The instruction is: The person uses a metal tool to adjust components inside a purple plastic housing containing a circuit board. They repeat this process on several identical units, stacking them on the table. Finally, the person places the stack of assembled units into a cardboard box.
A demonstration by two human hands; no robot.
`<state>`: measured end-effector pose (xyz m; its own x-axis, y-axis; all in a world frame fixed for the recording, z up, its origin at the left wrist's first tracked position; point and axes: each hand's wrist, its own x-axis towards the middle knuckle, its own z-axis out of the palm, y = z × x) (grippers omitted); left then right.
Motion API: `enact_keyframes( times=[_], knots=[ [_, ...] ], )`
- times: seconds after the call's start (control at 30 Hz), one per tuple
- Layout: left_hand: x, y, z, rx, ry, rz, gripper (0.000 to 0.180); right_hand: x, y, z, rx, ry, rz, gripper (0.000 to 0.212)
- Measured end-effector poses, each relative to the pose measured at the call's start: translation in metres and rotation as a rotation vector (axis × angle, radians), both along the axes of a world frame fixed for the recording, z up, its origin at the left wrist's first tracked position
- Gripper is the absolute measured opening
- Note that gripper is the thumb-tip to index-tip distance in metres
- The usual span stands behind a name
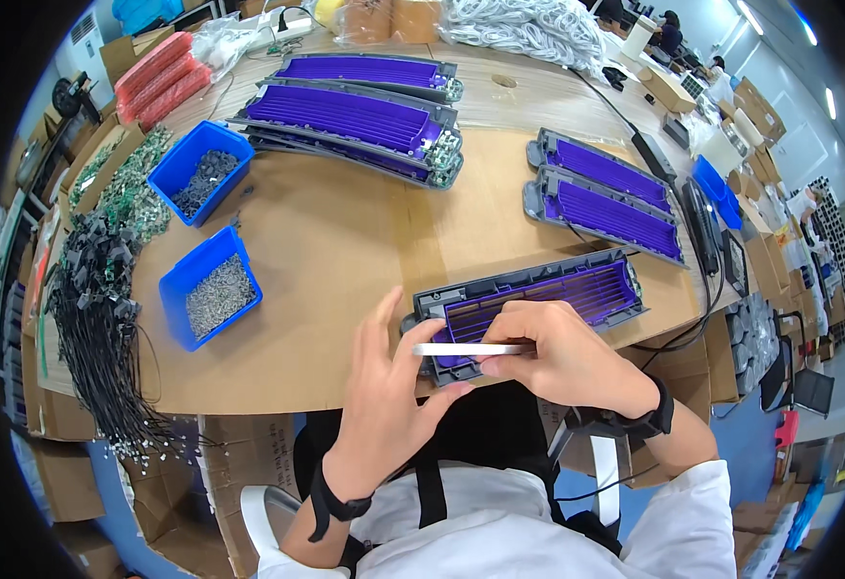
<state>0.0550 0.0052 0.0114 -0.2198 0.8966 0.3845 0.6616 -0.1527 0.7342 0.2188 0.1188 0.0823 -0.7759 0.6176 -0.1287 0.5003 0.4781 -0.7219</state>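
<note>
In front of me at the table's near edge lies a long dark grey housing with a ribbed purple inside. My right hand is closed around one end of a slim whitish bar, held across the left part of the housing. What exactly the bar is, I cannot make out. At the housing's left end is my left hand, its fingers and thumb spread apart. Its index fingertip is close to the bar's free end; whether they touch is unclear. My fingers and the bar hide part of the housing.
Two blue bins, one with dark small parts and one with screws, stand at left. Beside them are black cables and green circuit boards. More purple-lined housings are stacked behind, with a further pair at right.
</note>
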Motion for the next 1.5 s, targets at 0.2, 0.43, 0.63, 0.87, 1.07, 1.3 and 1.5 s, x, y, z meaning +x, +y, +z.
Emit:
enact_keyframes(
  times=[0.2, 0.43, 0.63, 0.87, 1.07, 1.3, 1.5],
  knots=[
    [-0.011, 0.013, -0.002, -0.042, -0.132, -0.176, 0.056, -0.002, 0.004, 0.002, -0.095, -0.027, 0.054, 0.011],
    [-0.015, 0.014, -0.006, 0.007, -0.077, -0.214, 0.052, 0.000, 0.000, -0.005, -0.103, 0.028, 0.110, 0.015],
    [-0.015, 0.013, -0.004, -0.014, -0.081, -0.227, 0.046, -0.004, -0.001, -0.014, 0.091, -0.075, 0.139, 0.020],
    [-0.018, 0.013, -0.009, -0.022, -0.060, -0.242, 0.038, -0.005, 0.006, -0.019, -0.002, -0.023, 0.111, 0.016],
    [-0.018, 0.014, -0.005, -0.030, -0.063, -0.253, 0.031, -0.011, 0.007, -0.015, -0.041, -0.061, 0.065, 0.013],
    [-0.022, 0.013, -0.008, 0.002, -0.008, -0.263, 0.026, 0.001, 0.016, -0.027, 0.424, 0.078, 0.388, 0.017],
    [-0.023, 0.013, -0.004, -0.016, 0.051, -0.296, 0.023, -0.005, 0.019, -0.025, 0.625, 0.079, 0.603, 0.006]
  ],
)
